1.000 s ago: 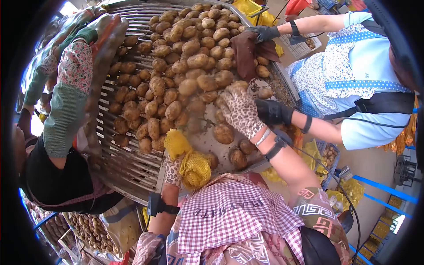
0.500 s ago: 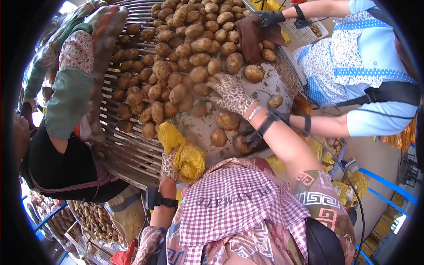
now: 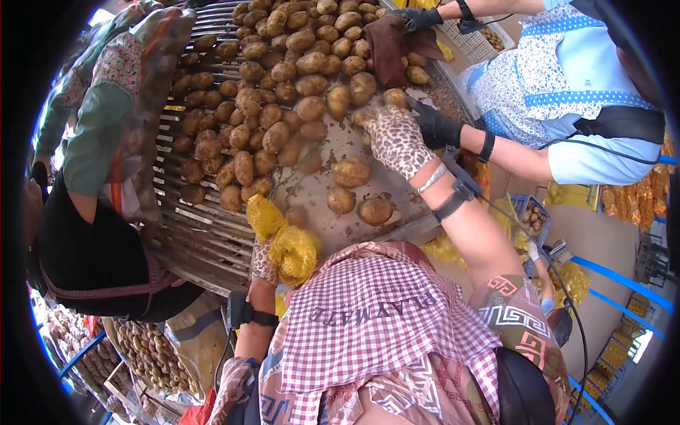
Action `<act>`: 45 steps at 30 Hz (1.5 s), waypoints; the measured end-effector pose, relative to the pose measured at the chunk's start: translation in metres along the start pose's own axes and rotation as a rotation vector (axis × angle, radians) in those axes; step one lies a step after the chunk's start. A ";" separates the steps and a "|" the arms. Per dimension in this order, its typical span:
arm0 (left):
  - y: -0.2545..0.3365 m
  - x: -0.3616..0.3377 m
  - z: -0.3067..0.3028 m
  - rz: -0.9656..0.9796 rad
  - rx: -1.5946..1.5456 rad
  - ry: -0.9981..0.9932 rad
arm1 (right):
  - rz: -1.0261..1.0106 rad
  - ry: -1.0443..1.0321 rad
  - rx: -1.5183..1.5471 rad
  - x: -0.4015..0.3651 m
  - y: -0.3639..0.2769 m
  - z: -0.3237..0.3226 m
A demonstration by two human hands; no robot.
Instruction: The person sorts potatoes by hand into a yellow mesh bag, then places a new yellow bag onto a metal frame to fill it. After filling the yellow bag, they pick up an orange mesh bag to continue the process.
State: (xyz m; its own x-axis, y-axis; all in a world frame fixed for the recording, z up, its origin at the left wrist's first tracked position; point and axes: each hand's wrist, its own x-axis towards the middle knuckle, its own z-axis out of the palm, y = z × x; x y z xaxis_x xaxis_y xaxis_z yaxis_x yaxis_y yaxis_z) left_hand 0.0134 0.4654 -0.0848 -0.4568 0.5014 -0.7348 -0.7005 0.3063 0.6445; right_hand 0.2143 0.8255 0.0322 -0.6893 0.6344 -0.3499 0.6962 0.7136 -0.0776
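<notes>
My left hand, in a leopard-print glove, grips a yellow mesh bag at the near edge of the sorting table. The bag hangs bunched over its fingers. My right hand, in a matching glove, is curled at a potato on the table's right side; its fingertips are partly hidden. Near it lie loose potatoes, among them a large one and a dark-patched one. A co-worker's black-gloved hand is right beside my right hand.
A heap of potatoes covers the far side and the slatted bars. The co-worker's other gloved hand holds a brown cloth. Another person in green sleeves stands left. A crate with potatoes stands on the floor at right.
My right hand has moved right, away from the heap and toward the co-worker's side. The co-worker's near hand has moved up the table, away from the dark-patched potato. My left hand still holds the bag.
</notes>
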 end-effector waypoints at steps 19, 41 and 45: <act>0.018 0.017 -0.014 0.300 0.076 -0.054 | 0.103 0.338 0.833 -0.048 -0.065 0.117; 0.016 -0.002 0.075 0.219 -0.041 -0.348 | -0.032 -0.037 0.114 -0.108 -0.030 0.125; 0.000 0.005 0.039 0.245 -0.175 -0.227 | 0.191 -0.036 0.027 -0.105 -0.016 0.083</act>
State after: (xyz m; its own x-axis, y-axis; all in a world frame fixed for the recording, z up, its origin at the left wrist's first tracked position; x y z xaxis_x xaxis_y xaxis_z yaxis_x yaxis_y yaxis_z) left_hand 0.0327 0.4994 -0.0801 -0.5035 0.7151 -0.4849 -0.6774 0.0217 0.7353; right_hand 0.2920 0.7232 -0.0072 -0.5371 0.7458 -0.3942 0.8190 0.5730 -0.0318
